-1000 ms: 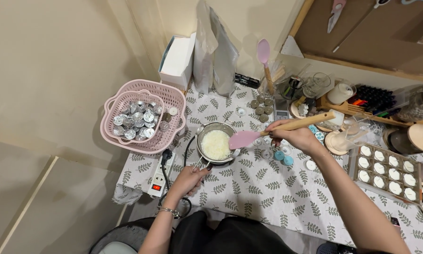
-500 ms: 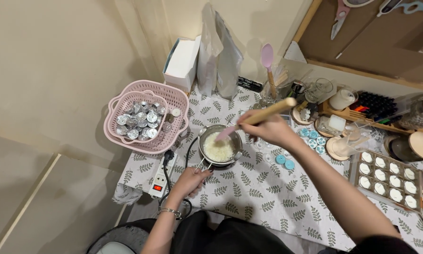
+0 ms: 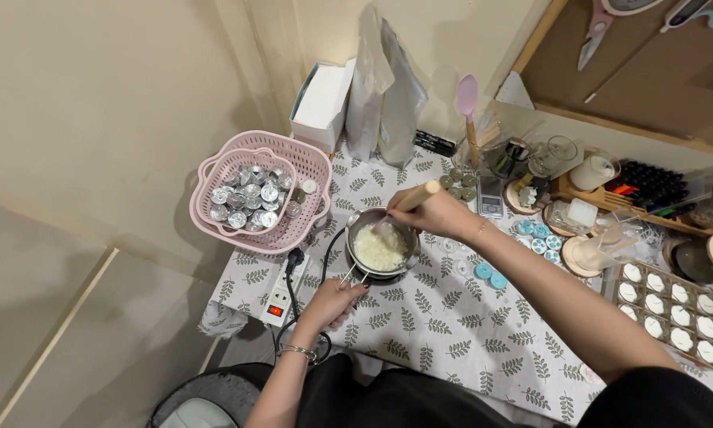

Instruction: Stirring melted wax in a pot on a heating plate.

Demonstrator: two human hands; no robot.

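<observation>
The right hand (image 3: 434,214) is closed around the wooden handle of a spatula (image 3: 410,198), whose pink blade dips into the white flakes (image 3: 378,248) filling a small metal pot (image 3: 382,242). The handle slants up and to the right out of the fist. The left hand (image 3: 334,302) grips the pot's thin handle at the near edge of the tabletop (image 3: 451,317), fingers curled shut around it; a bracelet sits on that wrist.

The pot stands near the middle-left of the tabletop, on a leaf-patterned cloth. Just to its left lies a white power strip (image 3: 281,297) with a lit red switch, and a black cable runs from it past the pot. Behind the strip, a pink basket (image 3: 265,194) holds a smaller pink basket full of small silver cups (image 3: 245,206).

To the right of the pot lie a few blue round caps (image 3: 487,275). Well apart, at the right edge, a tray (image 3: 673,313) holds rows of round white candles. A second pink spatula (image 3: 467,103) stands upright in a holder at the back, near two grey pouches (image 3: 388,87) and a white box (image 3: 323,103) leaning against the wall.
</observation>
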